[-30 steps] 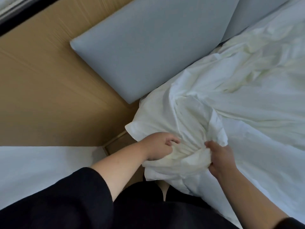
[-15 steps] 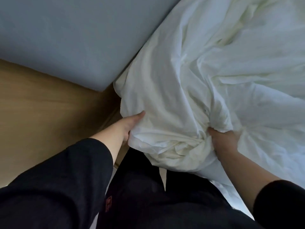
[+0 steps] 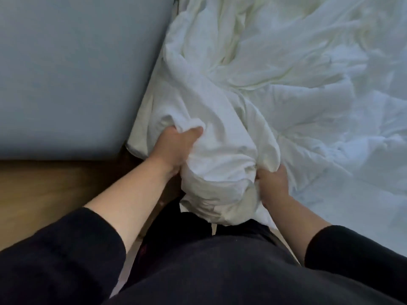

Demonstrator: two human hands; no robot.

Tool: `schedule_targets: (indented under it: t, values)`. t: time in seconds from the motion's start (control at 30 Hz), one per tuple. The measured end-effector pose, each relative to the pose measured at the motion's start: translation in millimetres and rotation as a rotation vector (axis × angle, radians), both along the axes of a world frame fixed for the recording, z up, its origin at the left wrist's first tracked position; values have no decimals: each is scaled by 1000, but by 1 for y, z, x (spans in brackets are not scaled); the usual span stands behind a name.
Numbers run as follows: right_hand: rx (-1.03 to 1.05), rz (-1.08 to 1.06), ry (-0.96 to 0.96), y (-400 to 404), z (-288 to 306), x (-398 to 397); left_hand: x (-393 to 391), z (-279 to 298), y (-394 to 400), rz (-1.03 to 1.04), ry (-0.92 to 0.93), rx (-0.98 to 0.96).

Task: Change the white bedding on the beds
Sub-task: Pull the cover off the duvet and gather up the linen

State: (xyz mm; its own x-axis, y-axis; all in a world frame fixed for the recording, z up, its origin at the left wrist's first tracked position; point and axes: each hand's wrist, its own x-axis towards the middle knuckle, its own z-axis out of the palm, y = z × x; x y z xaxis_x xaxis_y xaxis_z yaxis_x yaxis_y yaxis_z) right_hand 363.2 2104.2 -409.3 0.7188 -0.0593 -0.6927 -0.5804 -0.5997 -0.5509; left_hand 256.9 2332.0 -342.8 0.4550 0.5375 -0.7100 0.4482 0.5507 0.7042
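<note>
Fingers (image 3: 193, 130) of both hands clutched bunched bedding (image 3: 220, 164) at the bed's (image 3: 363, 212) corner, apparently mid-stripping; next, pull it free.

Grey padded headboard (image 3: 77, 73) against brown wooden wall panel (image 3: 44, 190)

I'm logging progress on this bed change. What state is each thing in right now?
white bedding: crumpled, loose on the bed, its near corner bunched up.
left hand: grips the bunched corner, thumb on top.
right hand: grips the same bunch from the other side.
grey headboard panel: bare, beside the bedding.
</note>
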Motion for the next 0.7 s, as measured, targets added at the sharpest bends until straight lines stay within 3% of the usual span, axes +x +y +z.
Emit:
schedule_targets:
  t: [0.1,0.23,0.37,0.53,0.6,0.7]
  values:
    - [-125,238,-214,-29,56,34,35,57,22,209,-205,19]
    - [-409,434,-376,-114,114,70,96,131,35,248,-363,168]
    - [-673,312,-360,-218,163,115,151,188,49,275,-475,200]
    - [-969,27,-208,-441,125,199,199,210,58,281,-512,302]
    - [-955,-33,-179,-454,127,230,215,217,39,257,-486,362]
    - [-882,26,-126,-389,149,261,239,233,-2,190,-383,493]
